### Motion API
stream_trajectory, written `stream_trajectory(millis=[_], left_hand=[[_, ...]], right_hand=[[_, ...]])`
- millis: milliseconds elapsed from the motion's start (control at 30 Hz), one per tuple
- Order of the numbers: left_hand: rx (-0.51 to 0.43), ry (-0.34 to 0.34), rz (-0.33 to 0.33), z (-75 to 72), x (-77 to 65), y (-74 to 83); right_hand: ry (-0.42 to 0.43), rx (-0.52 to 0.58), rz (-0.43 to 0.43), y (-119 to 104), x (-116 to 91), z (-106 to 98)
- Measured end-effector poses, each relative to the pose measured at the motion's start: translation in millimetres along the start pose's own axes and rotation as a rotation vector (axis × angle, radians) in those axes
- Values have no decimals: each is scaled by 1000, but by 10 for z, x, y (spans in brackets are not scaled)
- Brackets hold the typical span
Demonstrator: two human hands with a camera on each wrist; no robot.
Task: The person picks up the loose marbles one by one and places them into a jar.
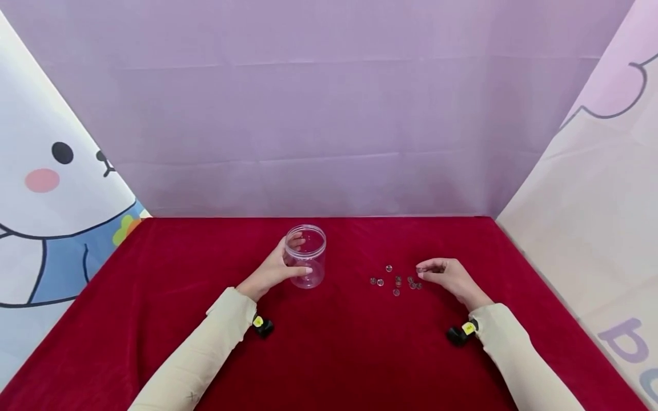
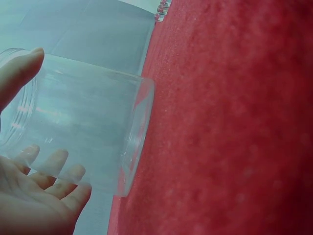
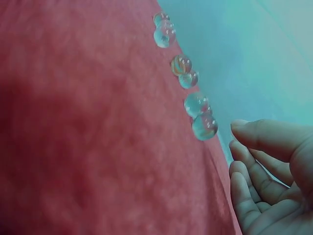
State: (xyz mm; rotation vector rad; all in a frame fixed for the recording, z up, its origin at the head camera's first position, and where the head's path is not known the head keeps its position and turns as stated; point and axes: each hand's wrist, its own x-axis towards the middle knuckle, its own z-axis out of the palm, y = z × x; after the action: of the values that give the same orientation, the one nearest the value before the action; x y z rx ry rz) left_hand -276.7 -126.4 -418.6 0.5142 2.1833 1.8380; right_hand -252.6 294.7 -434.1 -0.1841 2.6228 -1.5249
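My left hand [image 1: 275, 271] grips a clear, lidless plastic jar [image 1: 311, 274] round its side, thumb in front and fingers behind. In the left wrist view, the fingers [image 2: 61, 161] show through the clear wall and the thumb lies near the threaded mouth. The jar is upright, close over the red cloth. My right hand [image 1: 449, 277] is at the right end of a group of glass marbles [image 1: 398, 279], with thumb and forefinger close together at a marble [image 1: 420, 270]. In the right wrist view, the curled fingers [image 3: 242, 183] are beside the nearest glass marble [image 3: 204, 126].
Several marbles lie loosely spread on the red cloth [image 1: 334, 354], between the jar and my right hand. A lilac backdrop [image 1: 319, 125] rises behind the table. Printed panels stand at the left [image 1: 51, 217] and right [image 1: 591, 228].
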Motion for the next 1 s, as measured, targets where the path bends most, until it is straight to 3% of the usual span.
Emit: stream_trajectory(millis=[200, 433, 667, 1000], left_hand=[[6, 4, -7, 33, -95, 200], [-1, 24, -5, -28, -12, -40], [1, 39, 24, 3, 30, -32], [-7, 7, -21, 108, 72, 47]], right_hand=[[-5, 29, -31, -67, 42, 16], [-4, 31, -41, -132, 101, 45], [-19, 37, -67, -187, 128, 30], [-22, 40, -32, -188, 104, 25]])
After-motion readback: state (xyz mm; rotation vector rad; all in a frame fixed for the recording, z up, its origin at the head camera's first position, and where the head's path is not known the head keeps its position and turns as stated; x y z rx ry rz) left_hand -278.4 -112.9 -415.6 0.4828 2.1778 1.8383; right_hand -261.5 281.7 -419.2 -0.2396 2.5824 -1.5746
